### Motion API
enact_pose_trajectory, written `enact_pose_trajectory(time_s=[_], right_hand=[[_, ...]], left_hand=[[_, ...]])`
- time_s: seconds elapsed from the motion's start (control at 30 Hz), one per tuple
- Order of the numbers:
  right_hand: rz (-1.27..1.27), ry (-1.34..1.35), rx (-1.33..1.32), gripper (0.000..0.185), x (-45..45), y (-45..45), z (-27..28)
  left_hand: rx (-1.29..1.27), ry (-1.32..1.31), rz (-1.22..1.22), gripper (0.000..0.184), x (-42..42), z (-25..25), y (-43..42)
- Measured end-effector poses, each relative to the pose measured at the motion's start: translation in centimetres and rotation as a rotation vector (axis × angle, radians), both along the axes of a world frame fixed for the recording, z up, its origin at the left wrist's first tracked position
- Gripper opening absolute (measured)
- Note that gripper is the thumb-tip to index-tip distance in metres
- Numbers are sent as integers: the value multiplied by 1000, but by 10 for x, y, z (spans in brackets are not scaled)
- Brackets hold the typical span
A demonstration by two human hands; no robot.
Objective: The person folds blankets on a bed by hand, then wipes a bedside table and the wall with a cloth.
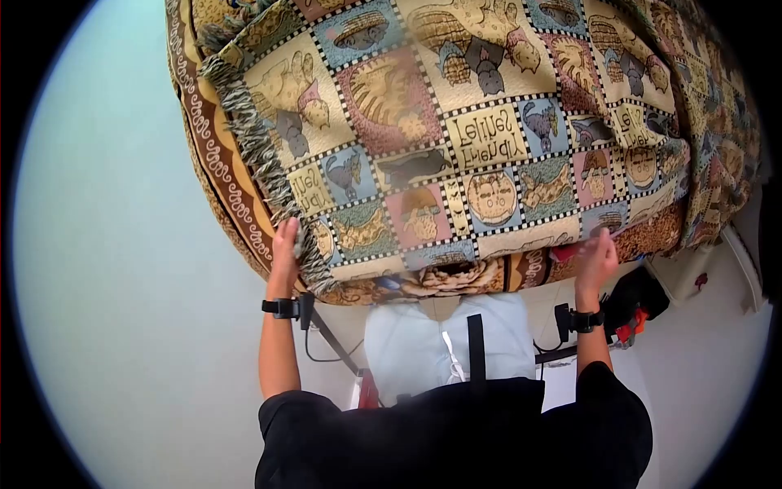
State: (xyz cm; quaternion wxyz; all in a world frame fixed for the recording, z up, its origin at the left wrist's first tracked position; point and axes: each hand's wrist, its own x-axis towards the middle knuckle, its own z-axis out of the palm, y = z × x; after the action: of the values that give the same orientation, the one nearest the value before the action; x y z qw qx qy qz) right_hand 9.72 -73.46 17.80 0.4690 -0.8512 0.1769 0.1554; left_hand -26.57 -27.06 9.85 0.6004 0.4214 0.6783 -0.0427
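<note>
A woven blanket (497,90) with cat pictures, checkered borders and the words "Friendly Felines" lies over a patterned brown cover (489,275). The lettering appears upside down from here. Along its left side runs a shaggy fringe (257,147). My left hand (284,248) is at the near left corner against the fringe, fingers stretched out and close together. At the near right edge, my right hand (599,261) has its fingers bent in on the blanket's border; the fingertips are blurred. Beside them shows a small red patch (562,254), too unclear to name.
The brown cover's scroll-patterned border (220,155) hangs along the left, next to a pale floor (106,228). Below the right hand sits a black bag (639,297) with red and orange items. A white furniture leg (741,269) stands at the far right.
</note>
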Motion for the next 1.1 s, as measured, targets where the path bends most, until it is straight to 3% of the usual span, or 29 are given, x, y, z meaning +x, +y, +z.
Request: enact_pose_trajectory(time_s=[0.03, 0.1, 0.17, 0.27, 0.33, 0.37, 0.47, 0.6, 0.63, 0.67, 0.77, 0.83, 0.9, 0.97, 1.03, 1.1], right_hand=[[-98, 89, 70, 33, -10, 26, 9], [90, 270, 144, 46, -19, 21, 1], [-24, 405, 319, 49, -20, 65, 22], [-108, 420, 446, 50, -25, 58, -14], [-181, 437, 490, 47, -33, 74, -5], [-209, 460, 494, 45, -36, 82, 2], [-186, 432, 669, 42, -50, 81, -14], [-178, 206, 595, 36, -77, 112, 12], [-173, 210, 607, 38, -81, 117, 23], [-148, 208, 591, 39, -63, 102, 1], [-194, 328, 502, 41, -52, 94, 9], [-30, 426, 368, 42, -41, 80, 7], [-61, 633, 421, 45, -38, 70, 5], [-9, 860, 335, 47, -24, 74, 20], [21, 965, 340, 48, -17, 64, 18], [10, 1006, 458, 48, -7, 42, 13]], left_hand=[[-28, -45, -55, 71, -30, -25, -11], [-68, -141, 3, 63, 20, 22, -29], [-45, -178, -104, 54, 33, 27, -26], [-9, -207, -104, 42, 51, 47, -18], [113, -233, -64, 31, 52, 59, -15], [115, -414, -134, 26, 50, 74, -7], [167, -490, -219, 26, 36, 114, 4], [233, -542, -180, 26, 6, 120, 23], [260, -517, -136, 25, 12, 134, 26], [242, -488, -152, 29, 31, 93, 11], [229, -341, -208, 34, 55, 106, 23], [245, -171, -254, 27, 72, 118, 18], [264, 72, -406, 28, 78, 125, 17], [126, 333, -573, 26, 82, 123, 13], [282, 160, -422, 25, 66, 83, -6], [345, 211, -407, 35, 69, 70, -9]])
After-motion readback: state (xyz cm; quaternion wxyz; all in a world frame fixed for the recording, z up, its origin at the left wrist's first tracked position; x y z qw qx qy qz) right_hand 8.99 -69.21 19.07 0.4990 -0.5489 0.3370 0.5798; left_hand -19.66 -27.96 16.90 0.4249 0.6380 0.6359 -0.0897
